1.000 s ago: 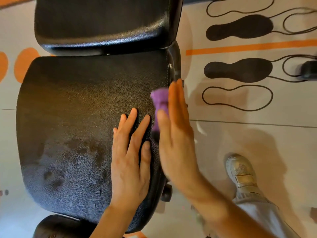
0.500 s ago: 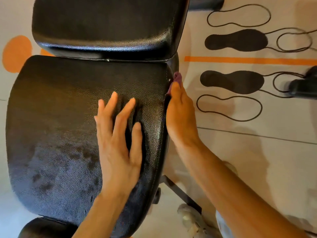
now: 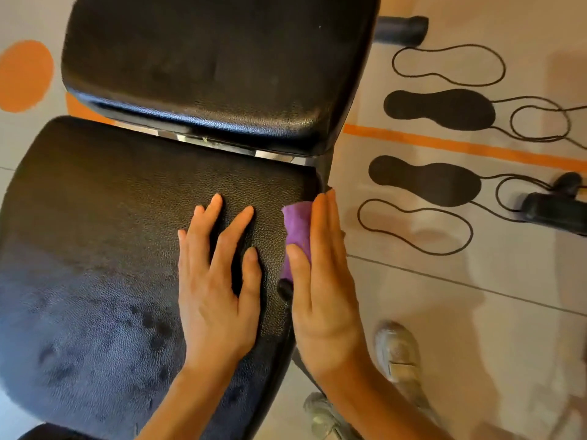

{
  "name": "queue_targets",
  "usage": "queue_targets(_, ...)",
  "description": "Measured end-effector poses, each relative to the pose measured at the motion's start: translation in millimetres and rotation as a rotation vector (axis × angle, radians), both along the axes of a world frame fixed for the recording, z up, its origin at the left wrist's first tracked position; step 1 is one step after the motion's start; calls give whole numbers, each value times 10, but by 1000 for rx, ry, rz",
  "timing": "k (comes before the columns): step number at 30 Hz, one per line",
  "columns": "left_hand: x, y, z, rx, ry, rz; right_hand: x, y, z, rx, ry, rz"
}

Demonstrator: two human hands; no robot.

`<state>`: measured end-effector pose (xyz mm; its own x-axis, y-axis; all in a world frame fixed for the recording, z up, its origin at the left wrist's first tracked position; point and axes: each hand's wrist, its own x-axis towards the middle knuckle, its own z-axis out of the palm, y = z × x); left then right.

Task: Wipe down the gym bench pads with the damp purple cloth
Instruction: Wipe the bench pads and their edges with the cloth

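Note:
The black leather seat pad (image 3: pixel 104 236) fills the left of the view, with damp dark patches on its near part. Beyond it lies the black back pad (image 3: pixel 216 61). My left hand (image 3: pixel 216 281) rests flat on the seat pad near its right edge, fingers spread, holding nothing. My right hand (image 3: pixel 320 281) presses the purple cloth (image 3: pixel 297 227) against the seat pad's right side edge, fingers straight and thumb over the cloth. Most of the cloth is hidden under my palm.
A pale floor with black footprint marks (image 3: pixel 425 181) and an orange stripe (image 3: pixel 460 147) lies to the right. A dark bench foot (image 3: pixel 556 214) sits at the far right. My grey shoe (image 3: pixel 397 354) stands by the seat's near right corner.
My right hand slid the cloth far along the seat's side edge, then back toward me, so more purple shows. My left hand stayed flat on the pad.

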<state>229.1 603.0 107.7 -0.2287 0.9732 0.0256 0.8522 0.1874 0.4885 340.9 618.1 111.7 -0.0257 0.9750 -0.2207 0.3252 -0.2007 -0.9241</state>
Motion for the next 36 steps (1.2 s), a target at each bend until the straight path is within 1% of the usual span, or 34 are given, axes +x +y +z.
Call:
queue_targets(1,-2,4,2,-1,-2,-4,16,27,-47,-19,30,2)
queue_targets(3,-10,8,1,-10,-5,-10,46,384,-161,-200,253,-83)
queue_targets(4,-8,5,3,-15,-8,-8,89,603,-228,-322,348,-145)
queue_targets(5,-6,5,6,-16,-10,-4,117,758,-284,-407,395,-182)
queue_targets(6,-5,4,8,-17,-11,-3,120,788,-283,-432,399,-188)
queue_targets(7,-3,6,11,-15,-12,-2,98,708,-211,-392,340,-179)
queue_targets(9,-11,17,7,-12,-8,0,12,347,-26,-183,101,-136)
queue_targets(10,-16,21,5,-16,-2,2,-10,183,68,-112,16,-111)
queue_targets(11,-16,23,1,-18,4,3,-4,154,67,-96,20,-80)
queue_targets(13,-20,21,-5,-23,14,1,58,469,-14,-245,150,-60)
queue_targets(14,-23,21,-3,-25,18,-1,99,723,-34,-316,171,-61)
queue_targets(15,-26,25,-1,-25,22,-5,130,929,-62,-330,131,-70)
queue_targets(17,-33,20,5,-31,26,-17,148,956,-10,-315,80,-83)
queue_targets(20,-34,21,28,-22,-1,-17,123,384,145,-214,68,13)
queue_targets(22,-35,26,38,-22,-2,-21,114,273,221,-175,6,44)
queue_targets(24,-44,27,32,-23,3,-21,85,537,191,-212,9,12)
queue_targets(27,-46,10,31,-28,10,-30,96,1044,95,-335,-70,-15)
queue_targets(29,-55,9,34,-32,8,-41,148,1090,62,-357,-93,13)
queue_targets(32,-67,1,45,-47,-2,-53,265,915,133,-239,-200,63)
queue_targets(36,-155,-52,113,-69,-30,-71,285,798,286,-57,-206,84)
